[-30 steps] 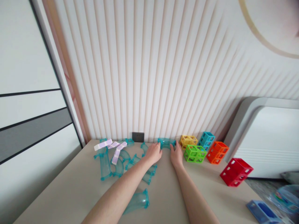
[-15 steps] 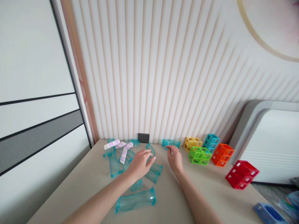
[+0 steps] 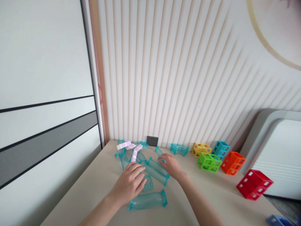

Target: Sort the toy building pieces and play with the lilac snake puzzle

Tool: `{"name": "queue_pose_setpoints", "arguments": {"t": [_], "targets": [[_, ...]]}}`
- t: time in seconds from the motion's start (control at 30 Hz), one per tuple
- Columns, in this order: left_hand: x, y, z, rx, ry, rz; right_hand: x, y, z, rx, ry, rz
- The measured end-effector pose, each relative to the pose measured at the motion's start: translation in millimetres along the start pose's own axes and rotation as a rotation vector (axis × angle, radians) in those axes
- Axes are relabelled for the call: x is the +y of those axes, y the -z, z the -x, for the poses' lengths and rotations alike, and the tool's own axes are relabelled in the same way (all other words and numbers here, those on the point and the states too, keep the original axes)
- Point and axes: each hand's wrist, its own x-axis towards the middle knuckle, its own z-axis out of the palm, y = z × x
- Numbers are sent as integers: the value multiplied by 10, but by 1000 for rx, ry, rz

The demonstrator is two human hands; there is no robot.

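Hands (image 3: 150,175), open and empty, have drawn back onto the teal tubes (image 3: 156,171).

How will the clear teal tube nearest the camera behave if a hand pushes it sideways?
The teal tube looks round and lies on its side on the smooth table, so it may roll. Its flared ends could slow that. It appears stiff, hollow, probably light.

The tubes (image 3: 148,201) are clear teal plastic, glossy and smooth; the cubes (image 3: 208,161) are opaque bright plastic with a slight sheen; the table (image 3: 89,191) is matt, smooth beige; the wall (image 3: 164,78) is ribbed, matt panelling.
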Motion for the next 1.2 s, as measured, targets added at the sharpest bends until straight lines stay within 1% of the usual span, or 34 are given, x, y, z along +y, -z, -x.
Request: {"name": "queue_pose_setpoints", "arguments": {"t": [0.23, 0.3, 0.33, 0.43, 0.47, 0.57, 0.67, 0.77, 0.83, 0.9, 0.97, 1.03, 1.1, 1.2], "targets": [[-249, 1, 52, 63, 129, 24, 184, 25, 67, 77, -85, -14], [-388, 0, 87, 81, 209, -1, 229, 16, 81, 103, -113, -28], [-476, -4, 113, 90, 270, -29, 245, 13, 89, 117, -126, -37], [-772, -33, 228, 133, 512, -162, 265, 24, 132, 181, -158, -73], [-863, -51, 274, 139, 568, -193, 263, 36, 155, 212, -167, -90], [-1057, -116, 397, 130, 651, -233, 247, 89, 255, 315, -187, -151], [-1131, -163, 451, 115, 671, -231, 229, 139, 400, 409, -213, -229], [-1127, -153, 430, 128, 662, -214, 198, 156, 560, 483, -266, -329], [-1081, -117, 385, 144, 631, -190, 157, 151, 651, 516, -305, -405], [-983, -75, 325, 152, 580, -157, 95, 141, 714, 531, -328, -472], [-825, -44, 256, 138, 503, -113, 24, 129, 747, 530, -338, -548], [-628, -33, 187, 96, 393, -53, -41, 112, 761, 519, -346, -613], [-439, -48, 133, 29, 294, -2, -83, 90, 768, 502, -356, -635], [-264, -115, 111, -107, 212, 25, -100, 54, 781, 469, -325, -590]]}}
